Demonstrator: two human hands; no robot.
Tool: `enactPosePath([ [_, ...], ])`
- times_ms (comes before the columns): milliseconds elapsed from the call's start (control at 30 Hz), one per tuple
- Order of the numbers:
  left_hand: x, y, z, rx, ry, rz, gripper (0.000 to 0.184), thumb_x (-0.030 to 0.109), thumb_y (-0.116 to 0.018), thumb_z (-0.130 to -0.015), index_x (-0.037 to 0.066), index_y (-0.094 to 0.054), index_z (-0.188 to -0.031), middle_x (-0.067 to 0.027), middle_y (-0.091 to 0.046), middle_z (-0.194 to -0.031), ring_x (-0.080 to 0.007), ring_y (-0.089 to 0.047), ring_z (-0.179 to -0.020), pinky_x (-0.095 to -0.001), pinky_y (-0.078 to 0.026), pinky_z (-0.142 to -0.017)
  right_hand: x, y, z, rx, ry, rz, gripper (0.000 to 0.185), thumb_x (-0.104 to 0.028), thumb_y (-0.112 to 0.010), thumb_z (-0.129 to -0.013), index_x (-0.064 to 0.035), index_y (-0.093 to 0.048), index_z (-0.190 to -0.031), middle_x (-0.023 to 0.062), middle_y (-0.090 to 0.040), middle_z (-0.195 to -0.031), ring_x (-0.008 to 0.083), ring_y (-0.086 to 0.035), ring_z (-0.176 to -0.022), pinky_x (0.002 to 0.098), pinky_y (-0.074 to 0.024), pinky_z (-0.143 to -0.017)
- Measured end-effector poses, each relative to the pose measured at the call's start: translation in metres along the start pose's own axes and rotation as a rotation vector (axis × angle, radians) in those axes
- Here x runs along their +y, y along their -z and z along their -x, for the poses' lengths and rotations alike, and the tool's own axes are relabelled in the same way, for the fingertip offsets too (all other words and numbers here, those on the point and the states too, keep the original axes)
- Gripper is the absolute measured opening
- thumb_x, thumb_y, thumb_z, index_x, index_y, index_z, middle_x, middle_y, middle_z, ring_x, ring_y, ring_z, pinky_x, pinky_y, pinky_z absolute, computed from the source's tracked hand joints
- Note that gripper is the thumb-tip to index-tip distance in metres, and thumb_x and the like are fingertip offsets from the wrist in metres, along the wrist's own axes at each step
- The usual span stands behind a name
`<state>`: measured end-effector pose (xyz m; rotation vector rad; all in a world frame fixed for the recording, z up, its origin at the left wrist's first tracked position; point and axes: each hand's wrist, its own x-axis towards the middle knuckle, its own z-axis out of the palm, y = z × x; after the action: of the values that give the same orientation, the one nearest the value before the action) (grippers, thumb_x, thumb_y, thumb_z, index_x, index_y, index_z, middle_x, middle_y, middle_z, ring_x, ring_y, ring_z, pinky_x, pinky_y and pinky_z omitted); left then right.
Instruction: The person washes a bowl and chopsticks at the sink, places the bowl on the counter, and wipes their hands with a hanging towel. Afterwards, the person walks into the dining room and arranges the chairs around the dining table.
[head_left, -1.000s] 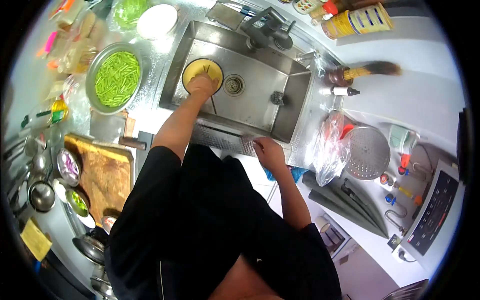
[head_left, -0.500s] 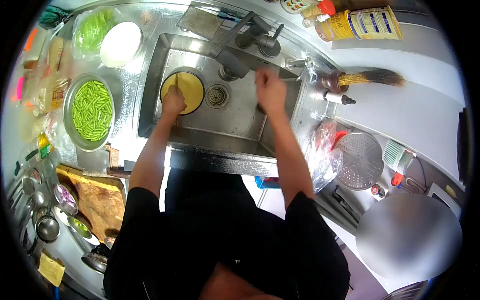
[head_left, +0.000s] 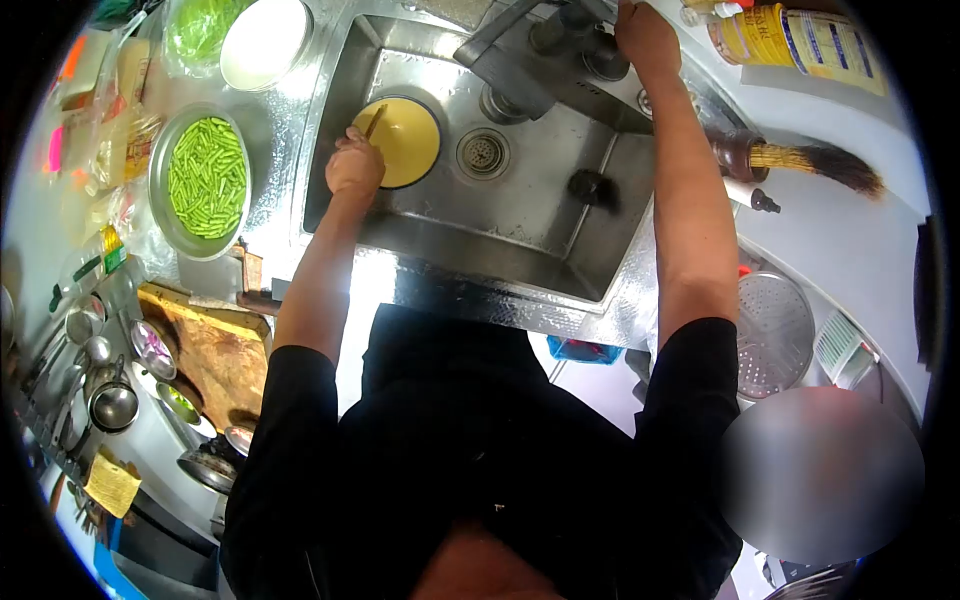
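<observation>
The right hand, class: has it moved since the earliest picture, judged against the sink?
Yes. The right hand has moved away from the person: from the near edge of the sink to beyond its far edge, beside the tap.

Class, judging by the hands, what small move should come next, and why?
Perhaps turn on the dark grey metal tap with the right hand, which is up beside it: no running water shows, and the left hand holds a thin brown stick at the round yellow bowl.
</observation>
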<state>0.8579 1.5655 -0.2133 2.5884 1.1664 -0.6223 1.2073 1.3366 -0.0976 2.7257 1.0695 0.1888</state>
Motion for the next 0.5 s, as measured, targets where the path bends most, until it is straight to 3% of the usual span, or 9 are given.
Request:
enactPosePath([
  [133, -0.004, 0.003, -0.007, -0.054, 0.031, -0.026, 0.039, 0.032, -0.050, -0.086, 0.002, -0.043, -0.109, -0.0204, -0.061, -0.101, -0.0361, -0.063, -0.092, -0.0403, -0.052, -0.078, 0.004, -0.017, -0.001, -0.048, -0.029, 0.072, 0.022, -0.016, -0.043, -0.086, -0.0027, -0.060, -0.091, 0.0169, -0.060, -0.085, 0.0314, -0.060, -0.082, 0.0404, -0.0494, -0.071],
  [200, -0.001, 0.012, -0.009, -0.055, -0.024, -0.099, 0.040, 0.035, -0.054, -0.086, 0.001, -0.043, -0.105, -0.0219, -0.063, -0.099, -0.0349, -0.063, -0.092, -0.0403, -0.052, -0.076, 0.005, -0.020, 0.001, 0.055, -0.069, -0.057, 0.021, -0.015, -0.044, -0.085, -0.0036, -0.060, -0.091, 0.0159, -0.060, -0.086, 0.0309, -0.060, -0.083, 0.0400, -0.0487, -0.073],
  [333, -0.001, 0.023, -0.002, -0.048, -0.022, -0.083, 0.047, 0.039, -0.057, -0.084, -0.001, -0.043, -0.104, -0.0229, -0.061, -0.103, -0.0347, -0.063, -0.092, -0.0404, -0.052, -0.077, 0.008, -0.027, -0.002, 0.031, -0.083, -0.096, 0.020, -0.014, -0.044, -0.083, -0.0030, -0.060, -0.090, 0.0162, -0.060, -0.085, 0.0308, -0.059, -0.085, 0.0407, -0.0483, -0.074],
  [433, -0.007, 0.014, 0.013, -0.041, -0.102, -0.125, 0.054, 0.042, -0.056, -0.083, -0.003, -0.039, -0.109, -0.0260, -0.062, -0.096, -0.0381, -0.063, -0.090, -0.0438, -0.051, -0.077, 0.010, -0.031, 0.001, 0.090, -0.022, -0.044, 0.020, -0.013, -0.044, -0.083, -0.0028, -0.060, -0.090, 0.0168, -0.060, -0.085, 0.0310, -0.059, -0.087, 0.0411, -0.0481, -0.076],
  [500, -0.011, 0.014, 0.023, -0.206, -0.051, -0.200, 0.066, 0.041, -0.057, -0.084, -0.005, -0.031, -0.123, -0.0243, -0.060, -0.107, -0.0346, -0.063, -0.094, -0.0397, -0.051, -0.079, 0.010, -0.030, 0.000, 0.064, -0.047, -0.070, 0.020, -0.014, -0.044, -0.083, -0.0025, -0.059, -0.089, 0.0171, -0.060, -0.085, 0.0312, -0.059, -0.087, 0.0410, -0.0479, -0.076],
])
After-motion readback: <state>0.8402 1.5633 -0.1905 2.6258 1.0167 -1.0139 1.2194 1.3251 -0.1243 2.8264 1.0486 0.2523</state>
